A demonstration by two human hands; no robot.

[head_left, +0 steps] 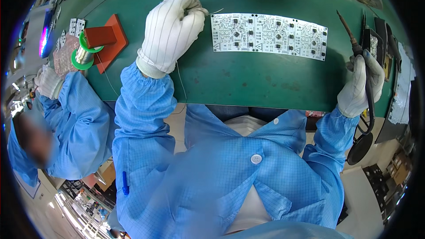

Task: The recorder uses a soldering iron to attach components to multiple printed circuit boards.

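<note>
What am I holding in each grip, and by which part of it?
Your right grip holds the soldering iron by its handle. Your left grip pinches the thin wire near its free end.

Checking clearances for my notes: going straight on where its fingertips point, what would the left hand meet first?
The left hand would likely meet the white circuit-board panel at its left end; the hand's height is unclear.

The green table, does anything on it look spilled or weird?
Yes: dark spots mark the green tabletop, between the white circuit boards and its near edge. They look odd against the plain green, but I can't tell if they're stains or damage.
</note>
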